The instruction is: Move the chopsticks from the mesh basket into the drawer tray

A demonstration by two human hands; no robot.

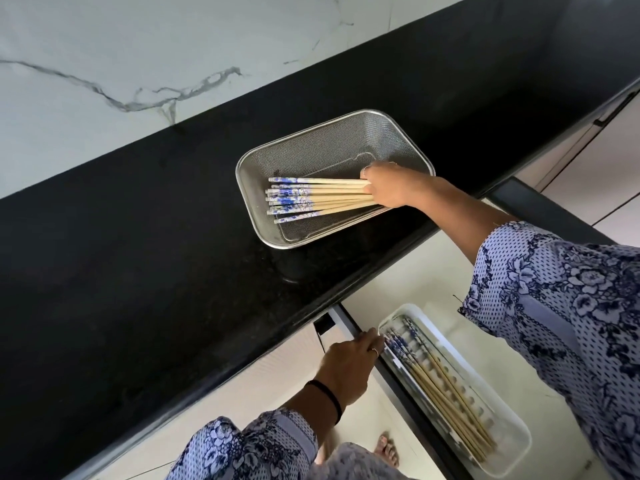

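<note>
A steel mesh basket (325, 147) stands on the black counter near its front edge. Inside lie several wooden chopsticks (322, 197) with blue-and-white patterned ends pointing left. My right hand (391, 187) reaches into the basket and is closed around their plain ends. Below the counter, a white drawer tray (509, 441) sits in the open drawer with several more chopsticks (446, 389) lying in it. My left hand (349, 367) rests on the drawer's left edge beside the tray, fingers curled over the rim.
The black stone counter (156, 254) runs diagonally across the view, with a white marble wall (121, 64) behind it. The open drawer (398, 278) has a pale floor around the tray. A foot (386, 448) shows on the floor below.
</note>
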